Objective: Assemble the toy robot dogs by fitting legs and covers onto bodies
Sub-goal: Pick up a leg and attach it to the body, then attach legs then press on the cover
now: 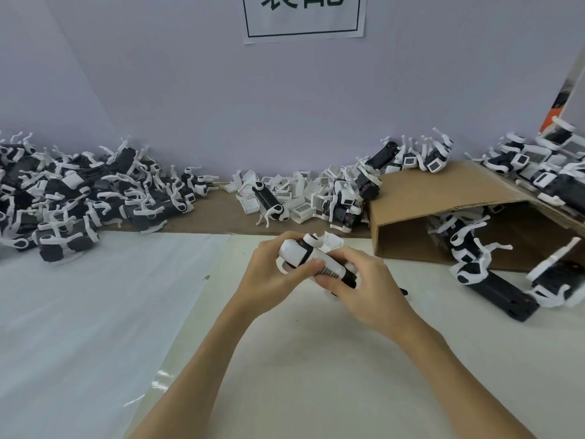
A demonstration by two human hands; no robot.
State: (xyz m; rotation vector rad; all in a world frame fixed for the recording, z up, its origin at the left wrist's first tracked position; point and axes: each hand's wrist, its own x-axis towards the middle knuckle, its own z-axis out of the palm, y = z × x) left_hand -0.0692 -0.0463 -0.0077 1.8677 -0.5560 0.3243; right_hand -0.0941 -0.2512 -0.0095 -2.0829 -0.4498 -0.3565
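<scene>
Head view: both hands are curled round one toy dog (pixel 311 258) held just above the surface (pixel 316 359), the left hand (pixel 272 274) gripping its white front end and the right hand (pixel 364 286) pressing a grilled white cover onto the black body, so this piece looks nearly finished. Beyond the hands lie loose white covers (pixel 297 194), too many to count. A heap of dogs (pixel 79 198) sits far left of the left hand, and more dogs spill round one cardboard box (pixel 443 204) right of the right hand; how much remains I cannot tell.
</scene>
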